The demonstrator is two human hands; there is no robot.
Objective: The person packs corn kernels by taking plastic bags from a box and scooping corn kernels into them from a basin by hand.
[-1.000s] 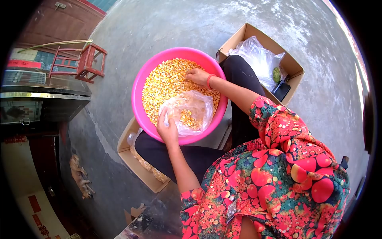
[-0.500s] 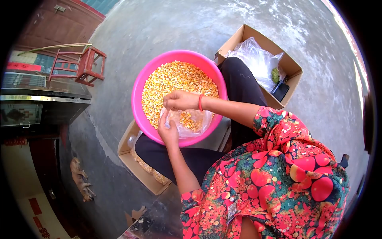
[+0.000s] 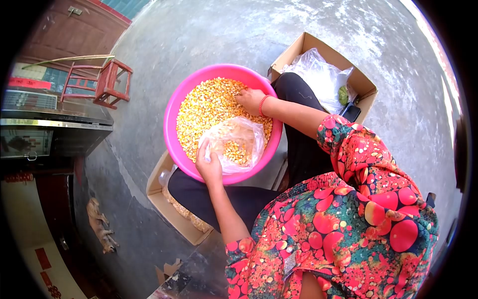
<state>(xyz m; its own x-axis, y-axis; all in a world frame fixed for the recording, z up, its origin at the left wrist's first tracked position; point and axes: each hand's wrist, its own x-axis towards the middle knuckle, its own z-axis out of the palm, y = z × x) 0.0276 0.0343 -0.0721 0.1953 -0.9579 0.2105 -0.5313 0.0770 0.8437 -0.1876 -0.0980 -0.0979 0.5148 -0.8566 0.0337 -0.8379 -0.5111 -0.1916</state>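
A pink plastic basin (image 3: 172,130) full of yellow corn kernels (image 3: 204,102) rests by my legs. My left hand (image 3: 209,167) grips the rim of a clear plastic bag (image 3: 251,134) at the basin's near side. The bag's mouth gapes upward, and some kernels lie inside it. My right hand (image 3: 251,101), with a red band on the wrist, is down in the corn at the basin's right side. Its fingers curl into the kernels, and the fingertips are hidden.
At upper right a cardboard box (image 3: 368,97) holds plastic bags (image 3: 318,72), a green item (image 3: 343,94) and a dark phone (image 3: 350,112). Another box (image 3: 172,219) with bagged corn sits under my leg. Left are a red wooden chair (image 3: 107,82) and a lying dog (image 3: 99,224).
My right hand has moved from above the bag's mouth up and right into the loose corn. The bag's mouth is spread wider, while my left hand stays at its rim.
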